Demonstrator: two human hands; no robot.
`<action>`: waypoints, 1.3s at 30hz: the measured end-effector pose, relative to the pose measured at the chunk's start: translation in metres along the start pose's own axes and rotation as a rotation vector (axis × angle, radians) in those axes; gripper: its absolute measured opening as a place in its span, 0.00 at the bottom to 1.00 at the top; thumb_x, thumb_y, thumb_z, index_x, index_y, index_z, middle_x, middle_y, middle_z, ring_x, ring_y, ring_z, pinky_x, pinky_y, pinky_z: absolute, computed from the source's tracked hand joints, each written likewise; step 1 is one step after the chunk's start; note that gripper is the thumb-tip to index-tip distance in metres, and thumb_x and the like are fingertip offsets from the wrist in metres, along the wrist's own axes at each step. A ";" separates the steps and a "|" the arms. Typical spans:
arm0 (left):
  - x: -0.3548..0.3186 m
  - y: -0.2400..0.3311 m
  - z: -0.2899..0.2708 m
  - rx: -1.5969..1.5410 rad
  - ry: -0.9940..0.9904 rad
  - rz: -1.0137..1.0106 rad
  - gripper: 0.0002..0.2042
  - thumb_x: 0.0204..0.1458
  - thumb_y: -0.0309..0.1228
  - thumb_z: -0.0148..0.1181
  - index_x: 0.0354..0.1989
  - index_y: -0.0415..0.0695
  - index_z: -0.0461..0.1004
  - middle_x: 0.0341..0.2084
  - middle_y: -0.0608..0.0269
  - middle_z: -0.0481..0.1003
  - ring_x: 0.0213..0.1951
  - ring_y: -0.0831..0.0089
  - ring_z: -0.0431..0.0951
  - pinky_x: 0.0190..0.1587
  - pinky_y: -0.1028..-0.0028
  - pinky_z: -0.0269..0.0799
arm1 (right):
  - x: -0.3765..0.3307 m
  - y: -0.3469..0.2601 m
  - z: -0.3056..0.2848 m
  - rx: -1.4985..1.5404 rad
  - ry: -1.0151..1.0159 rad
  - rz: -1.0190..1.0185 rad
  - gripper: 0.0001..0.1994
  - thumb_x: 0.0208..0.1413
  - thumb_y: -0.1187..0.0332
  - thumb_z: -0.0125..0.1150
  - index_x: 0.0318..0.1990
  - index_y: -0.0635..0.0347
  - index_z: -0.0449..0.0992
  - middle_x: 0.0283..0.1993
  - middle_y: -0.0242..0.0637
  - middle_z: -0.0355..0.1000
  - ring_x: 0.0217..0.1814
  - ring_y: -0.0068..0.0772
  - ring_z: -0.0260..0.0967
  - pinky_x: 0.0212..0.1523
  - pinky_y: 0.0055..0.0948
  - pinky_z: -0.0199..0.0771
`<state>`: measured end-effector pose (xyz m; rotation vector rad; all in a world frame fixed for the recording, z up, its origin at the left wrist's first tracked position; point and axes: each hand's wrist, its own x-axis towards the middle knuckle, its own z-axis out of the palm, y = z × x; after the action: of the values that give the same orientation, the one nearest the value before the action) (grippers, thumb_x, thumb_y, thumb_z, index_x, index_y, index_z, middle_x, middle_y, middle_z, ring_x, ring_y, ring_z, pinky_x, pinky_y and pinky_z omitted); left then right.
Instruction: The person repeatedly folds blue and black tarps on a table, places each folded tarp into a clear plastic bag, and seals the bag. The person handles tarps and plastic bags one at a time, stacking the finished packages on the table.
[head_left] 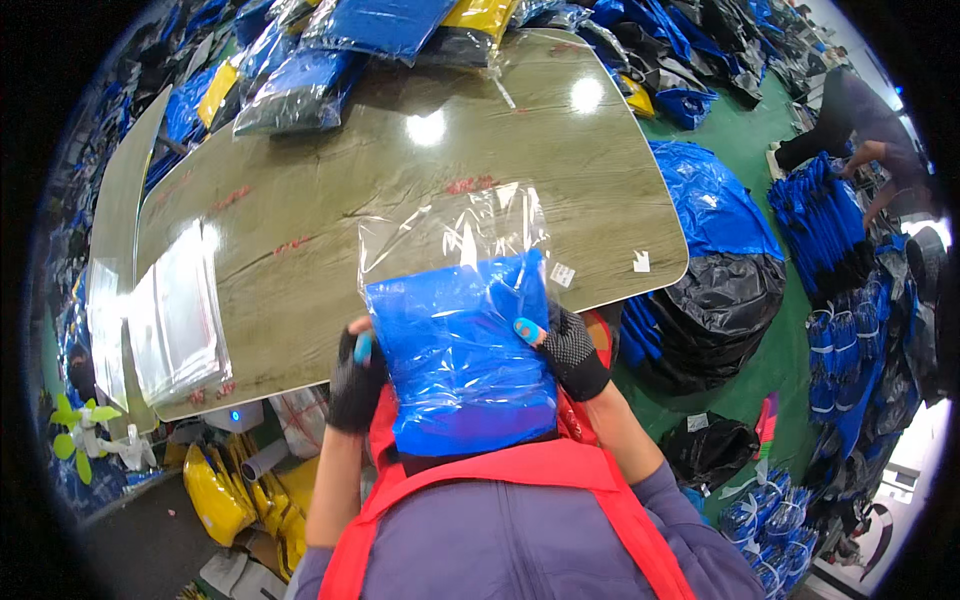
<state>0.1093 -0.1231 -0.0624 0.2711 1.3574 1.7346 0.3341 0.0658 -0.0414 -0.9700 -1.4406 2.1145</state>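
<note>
Probably for balance: my right hand (572,352) clamped on bagged blue bundle (465,350), left hand (356,385) at opposite edge, grip I can't tell; clear end (455,238) over table (330,190).

No writing can be made out: the red marks (471,185) on the tabletop (330,190) are too blurred, and the small white label (562,274) at near right is too small.

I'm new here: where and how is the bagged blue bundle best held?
Probably by both side edges of the blue bundle, left hand and right hand from either side: it's broad and flattish, while the clear bag looks floppy at its far end.
</note>
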 end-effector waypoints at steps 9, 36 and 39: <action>0.000 0.014 0.000 0.442 -0.158 -0.247 0.22 0.57 0.43 0.58 0.55 0.41 0.68 0.46 0.60 0.74 0.46 0.70 0.73 0.50 0.68 0.70 | -0.021 0.006 0.002 0.078 -0.016 0.068 0.32 0.50 0.54 0.68 0.56 0.68 0.68 0.49 0.42 0.73 0.49 0.29 0.69 0.52 0.30 0.69; 0.011 0.017 0.010 0.293 -0.193 -0.466 0.33 0.47 0.41 0.68 0.60 0.41 0.64 0.49 0.58 0.73 0.47 0.67 0.73 0.51 0.68 0.70 | -0.010 -0.017 0.015 -0.109 0.057 -0.026 0.31 0.51 0.51 0.66 0.55 0.68 0.70 0.49 0.46 0.74 0.50 0.32 0.70 0.53 0.32 0.70; 0.011 0.016 0.005 0.179 -0.050 -0.275 0.29 0.51 0.41 0.65 0.59 0.42 0.66 0.48 0.60 0.73 0.45 0.68 0.74 0.49 0.69 0.71 | -0.008 -0.020 0.015 -0.278 -0.214 0.250 0.33 0.52 0.51 0.66 0.58 0.68 0.66 0.52 0.46 0.72 0.53 0.34 0.69 0.54 0.34 0.70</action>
<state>0.0984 -0.1120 -0.0502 0.2140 1.4423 1.3743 0.3272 0.0589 -0.0174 -1.1010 -1.8423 2.2946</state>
